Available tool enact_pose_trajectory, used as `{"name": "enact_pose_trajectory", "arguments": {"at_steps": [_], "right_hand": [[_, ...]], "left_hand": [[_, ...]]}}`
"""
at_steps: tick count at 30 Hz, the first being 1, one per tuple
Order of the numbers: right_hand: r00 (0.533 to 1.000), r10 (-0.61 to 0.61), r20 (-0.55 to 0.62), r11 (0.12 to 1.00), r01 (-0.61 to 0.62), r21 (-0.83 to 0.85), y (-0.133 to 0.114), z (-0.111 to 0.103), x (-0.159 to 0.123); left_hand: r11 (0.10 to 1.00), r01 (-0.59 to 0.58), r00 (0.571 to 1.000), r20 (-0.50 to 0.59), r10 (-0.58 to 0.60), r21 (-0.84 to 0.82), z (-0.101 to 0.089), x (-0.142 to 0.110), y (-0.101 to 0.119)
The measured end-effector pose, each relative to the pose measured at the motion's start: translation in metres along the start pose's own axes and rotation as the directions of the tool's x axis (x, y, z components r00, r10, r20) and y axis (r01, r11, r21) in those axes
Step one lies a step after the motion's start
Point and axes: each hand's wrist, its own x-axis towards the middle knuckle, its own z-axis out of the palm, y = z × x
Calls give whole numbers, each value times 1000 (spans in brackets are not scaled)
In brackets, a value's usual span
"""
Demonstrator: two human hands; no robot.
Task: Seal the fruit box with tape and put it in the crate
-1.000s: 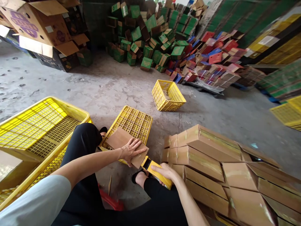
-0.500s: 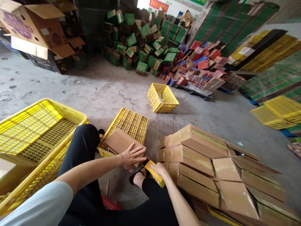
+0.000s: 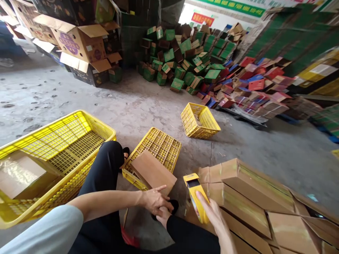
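A brown cardboard box lies slanted on an upturned yellow crate, between my knees. At its near edge is my left hand, index finger stretched out over the cardboard and the other fingers hanging loosely bent. It seems to hold nothing; whether it presses on the box I cannot tell. My right hand is wrapped round a yellow tape dispenser, its dark mouth pointing away from me. The dispenser is apart from the box, just left of a stack of taped cartons.
On my left stands a large yellow crate with a taped carton inside. Ahead sits a smaller yellow crate. Farther back are heaps of green boxes, red and blue boxes, and stacked fruit cartons.
My right hand has moved the tape dispenser away from the box, up and to the right. My left hand has slid to the box's near edge, its fingers less spread. The view has turned left.
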Motion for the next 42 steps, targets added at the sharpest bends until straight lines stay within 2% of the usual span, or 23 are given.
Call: {"name": "enact_pose_trajectory", "arguments": {"at_steps": [1,2,3,4,5,6,7,8,9,11,16,20,22,25,30,34,38,42], "right_hand": [[1000,-10,-26,997,12,71,-5,4,-4],[999,-30,-26,992,33,121,-11,8,-9],[998,-56,-6,986,56,155,-18,13,-12],[996,-86,35,981,78,176,-25,17,-15],[990,-117,74,977,102,186,-32,21,-18],[983,-149,109,974,126,190,-39,24,-20],[974,-178,139,970,150,192,-45,26,-22],[966,-203,162,966,170,195,-50,27,-23],[959,-220,177,962,184,200,-53,28,-25],[953,-236,188,958,196,209,-57,28,-28],[960,-226,165,955,184,235,-57,27,-36],[962,-216,164,959,178,222,-58,27,-39],[960,-217,176,962,179,208,-59,28,-40],[957,-220,191,963,182,198,-59,27,-39],[959,-204,196,970,170,176,-54,26,-36],[959,-186,213,972,148,183,-47,25,-32],[948,-181,260,973,134,188,-44,24,-30],[945,-144,293,981,98,166,-42,25,-30]], "left_hand": [[986,74,993,-84,-88,-150,-8,-1,2],[935,144,964,-167,-207,-325,-18,-2,4],[838,190,911,-226,-344,-512,-29,-3,5],[699,201,843,-243,-480,-686,-41,-4,5],[535,180,792,-201,-577,-825,-53,-6,5],[389,136,767,-152,-623,-911,-65,-8,6],[276,105,757,-103,-646,-955,-76,-10,7],[200,87,765,-63,-641,-976,-85,-12,8],[144,81,777,-28,-629,-986,-92,-15,10],[90,85,805,15,-593,-992,-101,-20,15],[7,77,840,61,-539,-997,-104,-25,24],[-67,105,896,123,-427,-992,-101,-19,25],[-82,119,906,142,-399,-989,-100,-15,23],[-46,132,887,139,-440,-990,-98,-9,22],[121,85,827,3,-563,-989,-98,-5,24],[209,112,808,-34,-588,-971,-99,-2,24],[204,163,782,0,-623,-965,-97,4,19],[131,200,737,61,-673,-971,-91,10,12]]}}
